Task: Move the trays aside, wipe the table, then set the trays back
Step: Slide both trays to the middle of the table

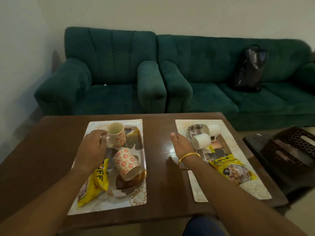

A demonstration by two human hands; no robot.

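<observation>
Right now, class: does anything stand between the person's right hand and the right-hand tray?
Nothing visible does. The right hand hovers open beside the right tray, at its near-left edge. Only bare table lies between them.

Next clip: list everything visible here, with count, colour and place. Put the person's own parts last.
Brown wooden table: 1, foreground.
Pale patterned placemats: 2, on the table, left and right.
Trays: 2, one on each mat.
Cream mugs with orange flowers: 2, left tray; one tilted, one on its side.
White cups: 2, right tray, tipped over.
Yellow snack packets: 2, one per tray.
Green sofas: 2, behind the table.
Black bag: 1, on the right sofa.
Dark plastic crate: 1, right of the table.
Left hand: on the left tray, at the tilted mug.
Right hand: open, beside the right tray; gold bangle on the wrist.
</observation>
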